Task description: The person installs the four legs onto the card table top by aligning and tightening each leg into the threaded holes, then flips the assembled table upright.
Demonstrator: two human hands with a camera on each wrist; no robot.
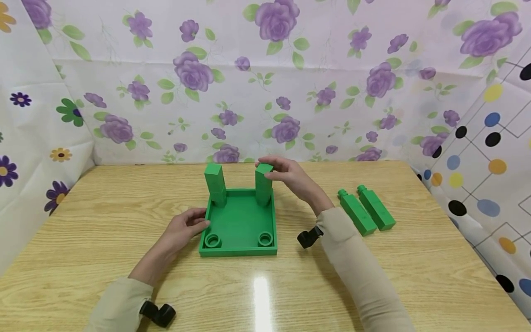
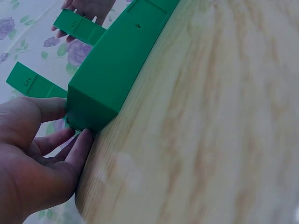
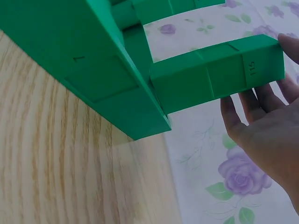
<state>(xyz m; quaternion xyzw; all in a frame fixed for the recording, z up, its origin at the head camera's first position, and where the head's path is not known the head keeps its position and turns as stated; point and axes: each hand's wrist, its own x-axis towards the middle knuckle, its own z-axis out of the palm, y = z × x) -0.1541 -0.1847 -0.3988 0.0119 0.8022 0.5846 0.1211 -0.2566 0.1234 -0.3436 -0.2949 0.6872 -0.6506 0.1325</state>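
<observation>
A green square tray [image 1: 240,226] with raised walls lies on the wooden table. My left hand [image 1: 186,226] grips its left wall, thumb by the rim and fingers against the outer side in the left wrist view. Two green square legs stand upright at the tray's far corners. My right hand [image 1: 292,180] holds the top of the far-right leg [image 1: 263,186] between thumb and fingers; the right wrist view shows "115" on this leg [image 3: 219,70]. The far-left leg [image 1: 215,182] stands untouched. Round sockets, near-left [image 1: 213,240] and near-right [image 1: 265,239], show at the near corners.
To the right, two more green legs [image 1: 356,212] with threaded ends lie side by side on the table [image 1: 103,212]. A flowered cloth [image 1: 249,92] hangs behind the table, with patterned sheets at both sides. A black wrist camera [image 1: 309,237] sits at each sleeve.
</observation>
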